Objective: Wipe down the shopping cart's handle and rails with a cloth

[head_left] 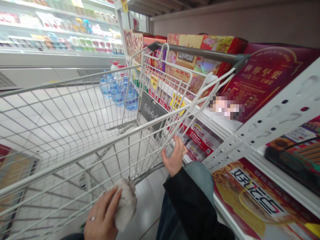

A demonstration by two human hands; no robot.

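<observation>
A wire shopping cart (120, 135) stands in front of me, its grey handle (200, 53) at the upper right. My left hand (102, 213) grips a crumpled greyish-white cloth (126, 201) against the lower side wires; a ring shows on one finger. Beside the cart's rear corner, my right hand (175, 156) has its thumb and fingers apart, close to the upright wires. Whether its fingertips touch the wires I cannot tell. A dark panel with round symbols (151, 110) is fixed to the folding rear gate.
Shelves on the right hold a dark red gift box (270, 73) and other boxes, with a white perforated shelf upright (272, 113) near my knee (200, 176). Blue water bottles (122, 90) stand on the floor behind the cart. A refrigerated display (60, 36) runs along the back left.
</observation>
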